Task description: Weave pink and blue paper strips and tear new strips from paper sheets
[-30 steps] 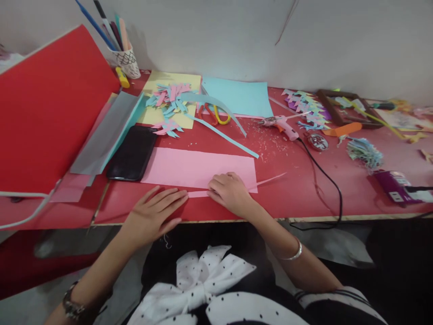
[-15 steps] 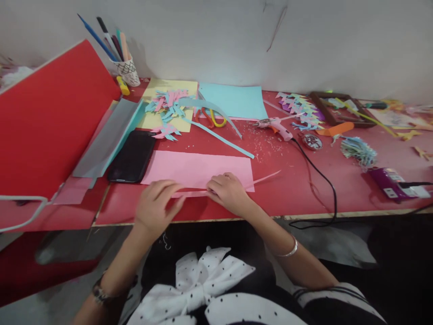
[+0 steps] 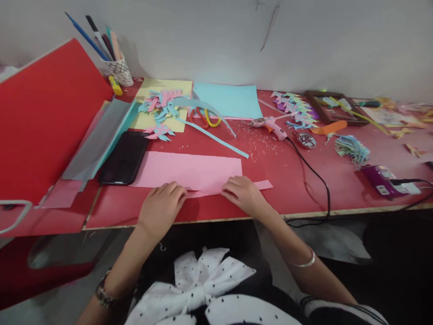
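A narrow pink paper strip (image 3: 204,193) runs between my two hands near the table's front edge. My left hand (image 3: 163,205) is closed on the strip's left part, its fingertips pressed together. Further right, my right hand (image 3: 245,194) pinches the same strip, and the strip's end sticks out beyond it. Just behind both hands lies a wide pink paper sheet (image 3: 189,169), flat on the red table. To its left rests a black phone (image 3: 124,158).
A pink glue gun (image 3: 270,126) lies behind to the right, its black cord trailing over the front edge. Scissors (image 3: 206,117), blue strips and a pile of cut paper pieces (image 3: 162,108) lie at the back. A red folder (image 3: 54,122) stands open at left.
My left hand has closed on the strip's left part. My right hand has slid right along it, and the strip's end now lies flatter. The view has shifted slightly.
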`<state>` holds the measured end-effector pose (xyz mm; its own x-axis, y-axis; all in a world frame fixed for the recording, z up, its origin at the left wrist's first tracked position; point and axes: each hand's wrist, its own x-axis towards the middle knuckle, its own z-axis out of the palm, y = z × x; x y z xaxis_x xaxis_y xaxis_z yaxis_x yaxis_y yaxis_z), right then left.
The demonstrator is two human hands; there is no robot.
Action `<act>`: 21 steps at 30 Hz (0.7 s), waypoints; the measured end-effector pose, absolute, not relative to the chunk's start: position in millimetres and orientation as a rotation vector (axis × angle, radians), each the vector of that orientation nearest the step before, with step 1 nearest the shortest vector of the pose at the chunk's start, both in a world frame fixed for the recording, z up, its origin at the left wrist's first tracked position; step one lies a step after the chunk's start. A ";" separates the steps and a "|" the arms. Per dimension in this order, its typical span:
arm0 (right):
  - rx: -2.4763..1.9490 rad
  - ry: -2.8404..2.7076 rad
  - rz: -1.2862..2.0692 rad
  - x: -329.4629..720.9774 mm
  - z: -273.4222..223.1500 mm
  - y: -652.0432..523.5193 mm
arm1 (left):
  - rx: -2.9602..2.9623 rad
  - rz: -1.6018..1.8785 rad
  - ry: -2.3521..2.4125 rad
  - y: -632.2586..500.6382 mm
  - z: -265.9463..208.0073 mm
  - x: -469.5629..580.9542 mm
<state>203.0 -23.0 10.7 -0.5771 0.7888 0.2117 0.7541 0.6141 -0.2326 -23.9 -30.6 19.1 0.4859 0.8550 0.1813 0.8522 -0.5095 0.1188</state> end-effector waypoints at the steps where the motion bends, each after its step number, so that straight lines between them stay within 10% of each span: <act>1: -1.255 -2.555 0.177 202.6 10.2 -23.6 | 2.724 0.313 1.565 -30.6 21.9 -22.2; 21: -1.193 -2.498 0.347 231.2 8.5 -13.3 | 2.854 0.507 1.383 -22.2 5.8 13.6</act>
<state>231.2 -13.3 8.5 -0.5844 0.7850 0.2055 0.6992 0.6156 -0.3636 13.6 -22.2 5.8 0.5799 0.7534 0.3100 0.7754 -0.6272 0.0738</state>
